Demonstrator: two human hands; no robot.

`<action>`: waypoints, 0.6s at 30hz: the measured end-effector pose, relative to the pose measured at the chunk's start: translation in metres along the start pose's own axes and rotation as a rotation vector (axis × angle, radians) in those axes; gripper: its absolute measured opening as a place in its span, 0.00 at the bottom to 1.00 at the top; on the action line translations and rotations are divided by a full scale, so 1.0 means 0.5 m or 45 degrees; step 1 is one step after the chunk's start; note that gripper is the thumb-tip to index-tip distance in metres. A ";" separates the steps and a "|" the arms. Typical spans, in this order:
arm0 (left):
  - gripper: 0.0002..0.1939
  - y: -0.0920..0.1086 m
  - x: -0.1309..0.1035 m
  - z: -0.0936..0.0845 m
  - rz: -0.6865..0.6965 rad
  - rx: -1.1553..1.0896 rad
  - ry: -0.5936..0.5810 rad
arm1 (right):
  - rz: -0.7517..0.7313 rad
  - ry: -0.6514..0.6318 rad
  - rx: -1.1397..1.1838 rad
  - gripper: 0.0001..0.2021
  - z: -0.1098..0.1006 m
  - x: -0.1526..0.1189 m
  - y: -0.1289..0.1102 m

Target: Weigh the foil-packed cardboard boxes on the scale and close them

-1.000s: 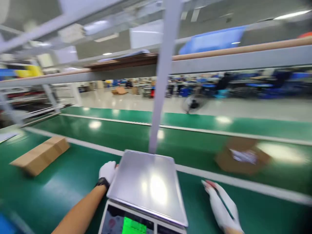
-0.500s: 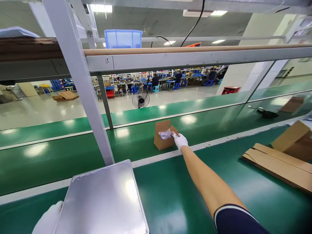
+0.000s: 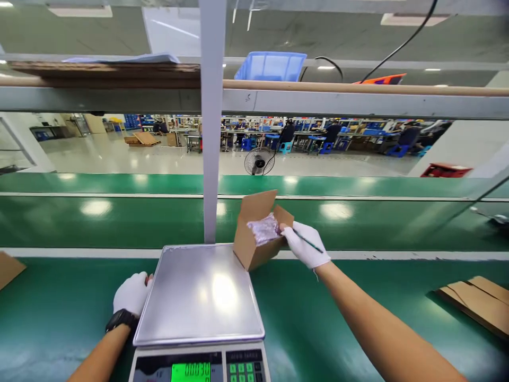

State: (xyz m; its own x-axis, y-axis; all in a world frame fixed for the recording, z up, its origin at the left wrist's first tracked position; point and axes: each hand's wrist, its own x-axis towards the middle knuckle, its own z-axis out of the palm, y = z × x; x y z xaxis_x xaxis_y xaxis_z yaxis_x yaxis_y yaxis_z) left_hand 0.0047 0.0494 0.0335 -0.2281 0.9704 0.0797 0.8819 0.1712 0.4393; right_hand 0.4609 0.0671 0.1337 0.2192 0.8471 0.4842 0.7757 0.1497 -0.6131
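Note:
An open cardboard box (image 3: 248, 249) with a wrapped, shiny bundle (image 3: 264, 229) inside is held tilted at the back right corner of the scale's metal plate (image 3: 199, 297). My right hand (image 3: 306, 244), in a white glove, grips the box's right side, and a thin dark pen (image 3: 308, 241) lies across that hand. At the plate's left edge rests my left hand (image 3: 132, 293), also gloved, with a black watch on the wrist; its fingers are partly hidden by the plate. The green display (image 3: 191, 372) of the scale is lit.
Flat cardboard pieces (image 3: 481, 302) lie at the right, and another piece (image 3: 10, 269) at the far left. A grey post (image 3: 210, 132) rises behind the scale. Overhead, a shelf holds a blue bin (image 3: 270, 66). A fan (image 3: 259, 162) and seated people are beyond the belts.
My right hand has brought the box off the far green belt, nearer and left to the scale. The view has turned left, so the scale's display and my left wrist now show.

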 end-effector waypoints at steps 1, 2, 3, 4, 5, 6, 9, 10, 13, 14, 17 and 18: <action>0.15 -0.014 -0.003 0.003 -0.013 0.027 0.007 | -0.065 -0.067 0.021 0.19 -0.002 -0.030 -0.037; 0.16 -0.024 -0.004 0.007 -0.010 0.052 0.015 | -0.086 -0.173 0.119 0.21 -0.003 -0.060 -0.068; 0.16 -0.031 -0.003 0.012 0.002 0.074 0.022 | -0.067 -0.305 0.285 0.21 -0.001 -0.090 -0.091; 0.16 -0.036 0.000 0.016 0.018 0.089 0.027 | -0.016 -0.429 0.495 0.22 0.005 -0.117 -0.104; 0.16 -0.041 0.002 0.020 0.032 0.098 0.032 | 0.058 -0.514 0.709 0.23 0.014 -0.142 -0.107; 0.16 -0.047 0.003 0.024 0.040 0.100 0.035 | 0.144 -0.540 0.885 0.25 0.026 -0.167 -0.100; 0.18 -0.071 -0.007 0.036 0.022 0.053 0.036 | 0.434 -0.387 0.995 0.30 0.083 -0.243 -0.027; 0.19 -0.081 -0.017 0.040 0.010 0.021 0.040 | 0.510 -0.327 0.931 0.31 0.104 -0.274 0.006; 0.22 -0.111 -0.066 0.049 -0.049 -0.108 0.069 | 0.584 -0.145 0.605 0.29 0.148 -0.370 0.087; 0.23 -0.119 -0.086 0.050 -0.071 -0.147 0.076 | 0.561 -0.090 0.469 0.27 0.154 -0.398 0.102; 0.25 -0.130 -0.147 0.053 -0.161 -0.394 0.103 | 0.418 -0.094 0.120 0.24 0.157 -0.439 0.110; 0.24 -0.130 -0.164 0.054 -0.191 -0.511 0.119 | 0.363 -0.126 0.057 0.24 0.155 -0.440 0.104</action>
State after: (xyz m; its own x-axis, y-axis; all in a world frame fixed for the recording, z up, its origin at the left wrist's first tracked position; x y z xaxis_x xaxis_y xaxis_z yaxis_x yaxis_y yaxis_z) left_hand -0.0228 -0.0367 -0.0258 -0.3941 0.9170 0.0610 0.6102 0.2114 0.7635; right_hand 0.4074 -0.0719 -0.0531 0.3637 0.9035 0.2269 0.6641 -0.0806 -0.7433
